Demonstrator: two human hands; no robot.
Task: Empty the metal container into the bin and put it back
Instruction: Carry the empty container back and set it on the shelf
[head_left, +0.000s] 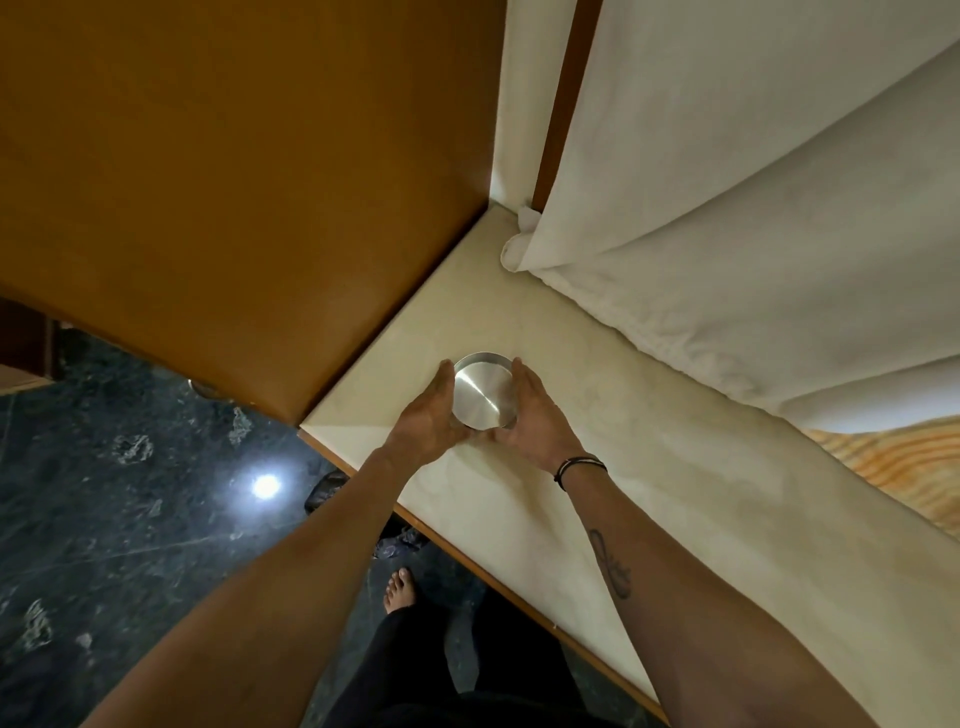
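**Desk:** What is sitting at the centre of this one?

**Photographer:** The metal container (483, 391), round and shallow, is resting on the cream ledge (597, 467), near its corner and just beside the brown padded panel (234, 208). Its bright flat face is turning up toward the camera; whether that face is a lid or the bare inside, I cannot tell.

**Desk:** And the hands?

**Photographer:** Both are cupping it. The left hand (426, 415) is pressing the left wall, the right hand (540, 421) is pressing the right wall, fingers curled around the rim, grasping the container between them. A dark cord bracelet (579, 465) is circling the right wrist.

**Desk:** Outward from there?

**Photographer:** White bedding (727, 234) is spilling along the far side of the ledge. Below, dark marble floor (104, 493) is catching a lamp's glare, and a bare foot (400, 590) is showing. No bin is in view, though a dark crumpled shape is showing under the ledge edge.

**Desk:** Which step is this?

**Photographer:** Lifting off or setting back; the frame is not deciding. Either way, keeping it level and the grip even on both sides looks wise, since smooth metal is liable to slip.
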